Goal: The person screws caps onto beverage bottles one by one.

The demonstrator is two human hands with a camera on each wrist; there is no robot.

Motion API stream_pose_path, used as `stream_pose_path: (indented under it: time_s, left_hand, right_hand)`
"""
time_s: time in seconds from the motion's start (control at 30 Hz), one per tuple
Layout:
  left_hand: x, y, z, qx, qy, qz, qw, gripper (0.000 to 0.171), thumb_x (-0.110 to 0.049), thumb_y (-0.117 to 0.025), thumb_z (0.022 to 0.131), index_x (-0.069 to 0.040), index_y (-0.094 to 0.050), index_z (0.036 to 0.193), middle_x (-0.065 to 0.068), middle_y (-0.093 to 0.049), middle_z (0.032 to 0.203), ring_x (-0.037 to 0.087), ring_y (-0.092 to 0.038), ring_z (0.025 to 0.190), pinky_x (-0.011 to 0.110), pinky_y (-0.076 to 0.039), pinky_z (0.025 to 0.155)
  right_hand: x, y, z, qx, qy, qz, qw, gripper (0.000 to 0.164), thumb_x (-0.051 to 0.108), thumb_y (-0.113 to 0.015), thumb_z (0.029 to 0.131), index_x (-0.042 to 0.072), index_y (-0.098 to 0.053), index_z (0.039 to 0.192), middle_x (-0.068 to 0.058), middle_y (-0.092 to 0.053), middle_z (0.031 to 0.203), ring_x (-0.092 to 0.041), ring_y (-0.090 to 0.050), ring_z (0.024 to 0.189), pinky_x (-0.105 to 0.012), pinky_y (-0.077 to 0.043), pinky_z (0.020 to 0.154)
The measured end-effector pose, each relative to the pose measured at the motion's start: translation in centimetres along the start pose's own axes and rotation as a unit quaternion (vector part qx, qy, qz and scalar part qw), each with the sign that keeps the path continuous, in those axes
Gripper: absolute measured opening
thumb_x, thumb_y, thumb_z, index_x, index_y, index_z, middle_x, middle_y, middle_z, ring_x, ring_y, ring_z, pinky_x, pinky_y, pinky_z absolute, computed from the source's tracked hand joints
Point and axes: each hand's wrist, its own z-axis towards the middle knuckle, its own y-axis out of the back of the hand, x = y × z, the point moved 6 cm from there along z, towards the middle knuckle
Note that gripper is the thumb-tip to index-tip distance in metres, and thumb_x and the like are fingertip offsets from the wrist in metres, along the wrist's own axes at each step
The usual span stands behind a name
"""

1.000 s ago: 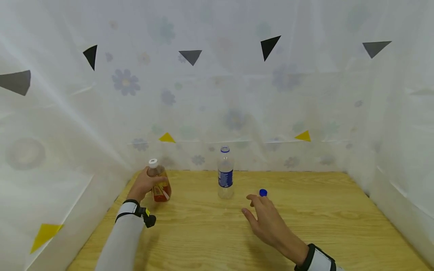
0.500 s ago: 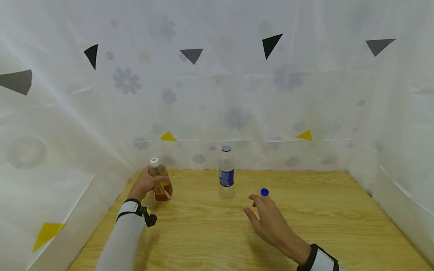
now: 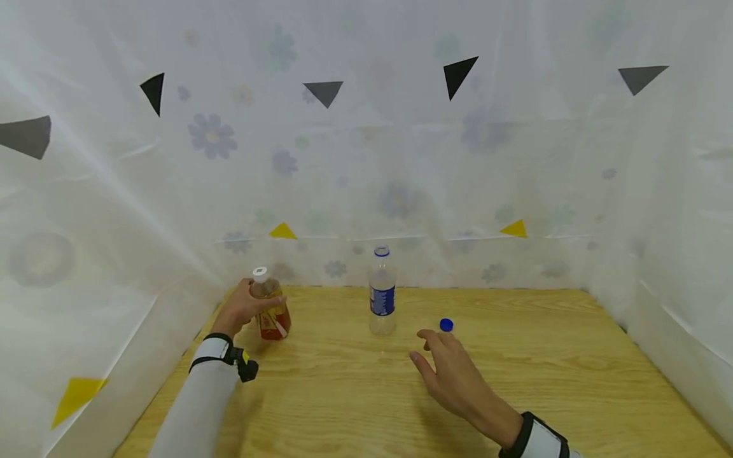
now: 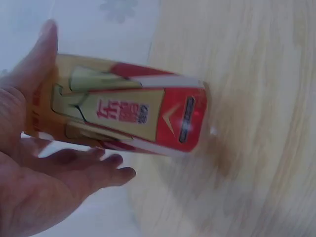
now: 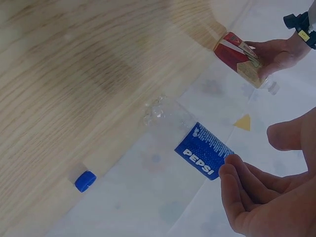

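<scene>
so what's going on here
A person has their left hand spread open around the upper part of a white-capped bottle on the wooden table; how much it touches is hard to tell. Their right hand holds nothing and hovers just short of a loose blue cap. Between the hands, an uncapped Pepsi bottle stands upright, touched by neither.

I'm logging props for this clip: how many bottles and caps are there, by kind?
Bottles: 2 (red-labelled bottle, blue-labelled bottle)
Caps: 2 (white cap on its bottle, loose blue cap)
Total: 4
</scene>
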Motion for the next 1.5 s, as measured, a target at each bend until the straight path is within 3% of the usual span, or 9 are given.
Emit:
stream_pose_path:
  time_s: [0.13,0.27,0.47,0.6,0.77,0.97,1.17,1.3,1.5]
  left_hand:
    - [-0.6,0.1,-0.1,0.033,0.022,-0.003,0.9992,0.113,-0.052,-0.067,0.094,-0.003,0.010,0.160,0.037,-0.009,0.161,0.059,-0.020,0.145,0.072,-0.028,0.110]
    - [-1.3,0.3,-0.2,0.065,0.036,-0.009,0.9972,0.114,-0.054,-0.064,0.095,-0.007,0.019,0.159,0.036,0.001,0.162,0.060,-0.011,0.147,0.075,-0.021,0.112]
    - [-3.9,2.6,-0.6,0.051,0.033,0.077,0.9952,0.114,-0.063,-0.055,0.095,-0.009,0.023,0.158,0.036,0.008,0.163,0.059,-0.013,0.147,0.067,-0.025,0.116]
    - [-7.6,4.0,-0.8,-0.005,-0.010,0.138,0.9904,0.115,-0.069,-0.055,0.093,-0.013,0.020,0.160,0.035,0.006,0.164,0.061,-0.020,0.144,0.069,-0.030,0.111]
    - [-13.3,3.9,-1.2,-0.128,-0.107,0.155,0.9738,0.114,-0.065,-0.063,0.090,-0.017,0.008,0.164,0.031,-0.008,0.166,0.059,-0.028,0.142,0.071,-0.031,0.109]
    - [-19.2,1.3,-1.5,-0.203,-0.203,0.095,0.9532,0.107,-0.055,-0.074,0.087,-0.023,-0.007,0.165,0.019,-0.021,0.167,0.052,-0.038,0.140,0.067,-0.033,0.111]
    - [-22.8,-2.7,-1.7,-0.200,-0.242,0.054,0.9478,0.105,-0.054,-0.076,0.086,-0.026,-0.011,0.164,0.014,-0.026,0.167,0.050,-0.051,0.130,0.063,-0.041,0.106]
    - [-24.0,-5.7,-1.6,-0.182,-0.255,0.042,0.9490,0.107,-0.054,-0.076,0.086,-0.030,-0.007,0.164,0.015,-0.029,0.166,0.049,-0.060,0.115,0.061,-0.047,0.098]
    - [-23.2,-10.3,-1.1,-0.169,-0.265,0.019,0.9493,0.115,-0.050,-0.080,0.084,-0.032,0.000,0.164,0.010,-0.025,0.168,0.046,-0.049,0.135,0.062,-0.042,0.106]
  right_hand:
    - [0.0,0.1,-0.1,0.002,-0.004,0.001,1.000,0.034,0.022,-0.068,0.098,0.005,-0.063,0.128,-0.005,-0.065,0.104,-0.021,-0.061,0.100,-0.042,-0.051,0.081]
    - [0.0,0.1,-0.1,0.010,-0.015,0.005,1.000,0.034,0.023,-0.067,0.099,0.005,-0.063,0.128,-0.006,-0.065,0.105,-0.021,-0.060,0.100,-0.042,-0.051,0.081]
    - [0.0,0.1,-0.3,0.006,-0.009,0.003,1.000,0.034,0.021,-0.069,0.098,0.005,-0.063,0.127,-0.004,-0.065,0.103,-0.020,-0.060,0.099,-0.041,-0.051,0.080]
    - [0.0,0.1,-0.2,-0.002,-0.006,-0.003,1.000,0.033,0.020,-0.070,0.097,0.005,-0.064,0.126,-0.004,-0.065,0.102,-0.020,-0.061,0.099,-0.042,-0.051,0.081]
    - [0.2,-0.1,-0.1,0.008,-0.007,0.005,1.000,0.034,0.020,-0.068,0.098,0.005,-0.063,0.127,-0.005,-0.066,0.103,-0.022,-0.061,0.101,-0.043,-0.051,0.082]
    - [0.3,-0.2,0.0,0.011,-0.010,0.007,1.000,0.034,0.019,-0.069,0.097,0.004,-0.063,0.127,-0.006,-0.066,0.103,-0.023,-0.061,0.101,-0.044,-0.051,0.083]
    - [0.5,-1.0,-0.1,0.028,-0.007,0.006,1.000,0.033,0.022,-0.067,0.099,0.005,-0.063,0.127,-0.004,-0.065,0.103,-0.020,-0.061,0.101,-0.042,-0.052,0.083]
    - [0.9,-0.9,-0.1,0.022,0.005,-0.001,1.000,0.030,0.020,-0.068,0.098,0.007,-0.064,0.125,-0.003,-0.065,0.101,-0.019,-0.061,0.097,-0.040,-0.052,0.080]
    - [1.1,-1.0,-0.1,0.029,-0.001,0.002,1.000,0.030,0.019,-0.068,0.098,0.006,-0.064,0.124,-0.003,-0.065,0.099,-0.018,-0.060,0.095,-0.039,-0.051,0.078]
